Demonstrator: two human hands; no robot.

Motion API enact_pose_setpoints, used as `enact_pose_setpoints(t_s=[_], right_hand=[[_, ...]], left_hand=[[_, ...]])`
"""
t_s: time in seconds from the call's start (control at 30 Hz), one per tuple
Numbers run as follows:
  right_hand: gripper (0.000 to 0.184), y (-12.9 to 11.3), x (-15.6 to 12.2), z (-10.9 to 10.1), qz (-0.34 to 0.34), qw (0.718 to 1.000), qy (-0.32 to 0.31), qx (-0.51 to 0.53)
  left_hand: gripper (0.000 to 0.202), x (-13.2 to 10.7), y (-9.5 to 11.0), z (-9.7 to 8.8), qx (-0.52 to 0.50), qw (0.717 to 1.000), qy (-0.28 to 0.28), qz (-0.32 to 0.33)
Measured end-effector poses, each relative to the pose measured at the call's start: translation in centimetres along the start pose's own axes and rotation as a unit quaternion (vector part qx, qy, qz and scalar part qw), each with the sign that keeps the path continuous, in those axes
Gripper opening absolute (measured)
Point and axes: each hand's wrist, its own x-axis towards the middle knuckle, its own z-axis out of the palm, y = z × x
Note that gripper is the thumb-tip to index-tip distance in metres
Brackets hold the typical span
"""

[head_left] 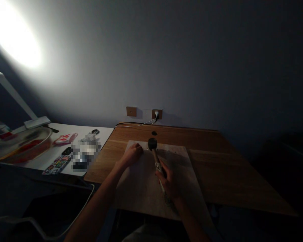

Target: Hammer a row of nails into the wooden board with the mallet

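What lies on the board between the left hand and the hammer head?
Almost nothing: in the head view, only a short bare strip of the board separates the left hand from the hammer head. The right hand grips the hammer's handle.

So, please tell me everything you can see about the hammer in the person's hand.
The hammer has a dark, rounded head at the far end and a light handle that looks wooden, with some marks or a label on it too dim to read. It points away from the person, head raised slightly above the pale board on the wooden table. The right hand grips the handle around its middle; the handle's end shows below the hand. The left hand rests on the board beside the head, not touching it.
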Motion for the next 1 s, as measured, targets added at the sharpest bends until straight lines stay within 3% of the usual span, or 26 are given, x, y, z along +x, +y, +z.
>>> enact_pose_setpoints(t_s=[0.17, 0.3, 0.5, 0.8, 1.0], right_hand=[[0.06, -0.6, -0.1, -0.1, 0.012, 1.0, -0.009, -0.007], [0.063, -0.4, -0.1, 0.0, 0.015, 1.0, -0.006, -0.007], [0.063, -0.2, 0.0, 0.0, 0.017, 1.0, -0.003, 0.001], [0.059, -0.2, -0.1, -0.1, 0.005, 1.0, 0.008, 0.005], [0.059, -1.6, 0.1, 0.1, 0.027, 0.999, -0.008, 0.022]], left_hand=[[0.029, 0.0, 0.2, -0.2, 0.074, 0.997, -0.005, -0.009], [0.04, 0.3, 0.0, 0.6, 0.018, 0.998, 0.052, -0.031], [0.025, 1.3, 0.5, 1.8, -0.071, 0.988, 0.122, -0.064], [0.026, 1.2, 0.2, 2.9, -0.05, 0.99, 0.117, -0.063], [0.023, 1.2, 0.2, 2.8, -0.041, 0.99, 0.124, -0.059]])
